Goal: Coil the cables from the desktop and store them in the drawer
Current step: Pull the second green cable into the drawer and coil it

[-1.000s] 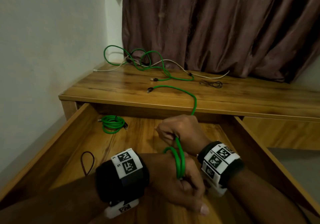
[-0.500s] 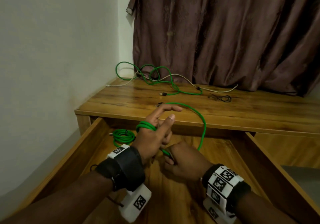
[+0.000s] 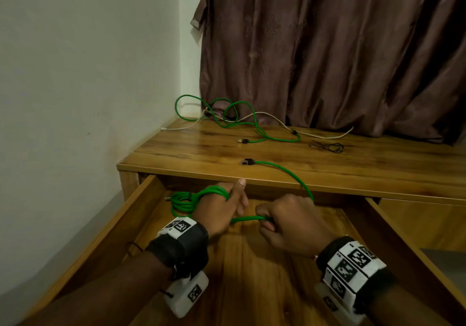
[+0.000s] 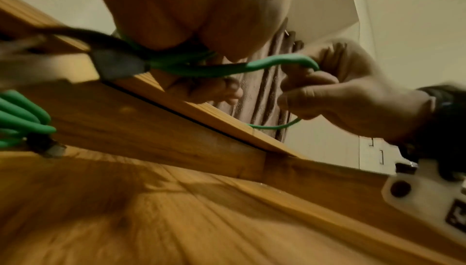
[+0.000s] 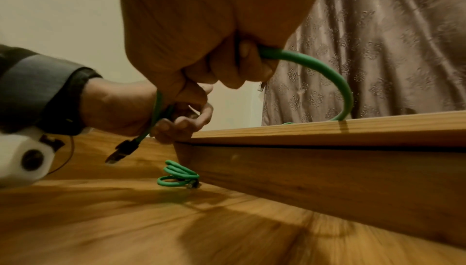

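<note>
Hands two, left hand (image 3: pixel 222 212), right hand (image 3: pixel 290 225), green cables three.

Left hand (image 4: pixel 161 10): filling the left wrist view, its fingertips being cut off by the top edge.
Cable plug (image 4: pixel 117 64): blurring into a grey smear.
Coiled cable (image 3: pixel 182 203): lying partly hidden behind the left hand.

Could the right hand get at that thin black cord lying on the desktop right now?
Probably not yet: the right hand grips the green cable being wound round the left hand. Nothing blocks the way to the black cord; the hand just needs freeing.
</note>
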`<move>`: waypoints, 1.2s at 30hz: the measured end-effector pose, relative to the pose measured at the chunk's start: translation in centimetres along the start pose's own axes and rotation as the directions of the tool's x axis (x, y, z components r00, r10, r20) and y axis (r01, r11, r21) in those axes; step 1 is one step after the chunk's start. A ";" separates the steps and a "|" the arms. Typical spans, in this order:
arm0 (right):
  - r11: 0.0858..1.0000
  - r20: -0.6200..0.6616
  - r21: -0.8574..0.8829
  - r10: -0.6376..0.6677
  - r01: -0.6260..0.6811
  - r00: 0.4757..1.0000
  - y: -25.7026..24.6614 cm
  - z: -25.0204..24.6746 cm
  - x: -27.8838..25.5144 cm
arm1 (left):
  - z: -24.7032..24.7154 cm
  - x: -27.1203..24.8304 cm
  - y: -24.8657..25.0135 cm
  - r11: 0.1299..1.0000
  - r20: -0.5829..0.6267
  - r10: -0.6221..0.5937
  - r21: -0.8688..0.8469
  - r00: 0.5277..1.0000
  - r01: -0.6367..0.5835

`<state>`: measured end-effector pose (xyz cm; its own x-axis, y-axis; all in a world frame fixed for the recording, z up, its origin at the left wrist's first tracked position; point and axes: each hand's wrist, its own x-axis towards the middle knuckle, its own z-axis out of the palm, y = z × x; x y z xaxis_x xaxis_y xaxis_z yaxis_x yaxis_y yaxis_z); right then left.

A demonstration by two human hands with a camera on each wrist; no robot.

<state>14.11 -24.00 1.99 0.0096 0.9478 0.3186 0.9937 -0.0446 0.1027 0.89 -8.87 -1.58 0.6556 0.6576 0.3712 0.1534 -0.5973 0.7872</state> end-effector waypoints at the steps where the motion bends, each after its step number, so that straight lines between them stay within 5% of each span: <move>1: 1.000 -0.043 -0.010 0.004 -0.004 0.999 0.2 -0.1 -0.1 | 0.1 -0.2 -0.1 0.996 0.028 -0.002 0.086 1.000 0.000; 6: 0.997 -0.205 -0.069 0.011 -0.026 0.979 1.3 -1.1 -0.6 | 0.1 -1.7 1.3 0.994 0.254 -0.067 0.103 0.965 0.041; 9: 0.998 -0.266 -0.065 -0.004 -0.013 0.964 1.6 -1.4 -0.6 | 0.1 -2.6 1.9 0.994 0.529 0.060 -0.112 0.846 0.000; 12: 0.995 -0.299 -0.097 -0.045 0.016 0.953 1.6 -1.7 -0.6 | 0.5 -2.8 1.6 0.992 0.691 0.118 -0.044 0.713 -0.121; 16: 0.990 -0.290 -0.107 -0.119 0.091 0.950 1.6 -1.5 -0.8 | 1.4 -2.7 0.8 0.983 0.672 -0.006 0.138 0.740 -0.118; 19: 0.989 -0.324 -0.104 -0.138 0.109 0.936 1.7 -1.5 -0.7 | 1.6 -2.6 1.1 0.985 0.653 0.040 0.103 0.756 -0.141; 24: 0.972 -0.418 -0.118 -0.233 0.201 0.878 1.4 -2.2 -0.5 | 2.2 -2.2 1.4 0.904 0.591 0.154 0.240 0.792 -0.354; 26: 0.961 -0.447 -0.153 -0.274 0.230 0.851 1.5 -2.3 -0.3 | 2.1 -2.2 1.9 0.915 0.642 0.123 0.223 0.757 -0.337; 30: 0.956 -0.469 -0.165 -0.291 0.241 0.834 1.9 -1.6 0.1 | 1.9 -2.8 3.3 0.898 0.782 0.208 0.085 0.588 -0.431; 36: 0.950 -0.456 -0.006 -0.279 0.311 0.845 1.6 0.5 1.3 | 1.9 -4.0 5.7 0.892 0.824 0.333 -0.117 0.459 -0.436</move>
<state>15.78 -22.71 2.07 -0.3202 0.6695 0.6702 0.9468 0.2504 0.2022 0.59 -15.79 0.49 0.9611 -0.2749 0.0268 -0.2357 -0.7658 0.5983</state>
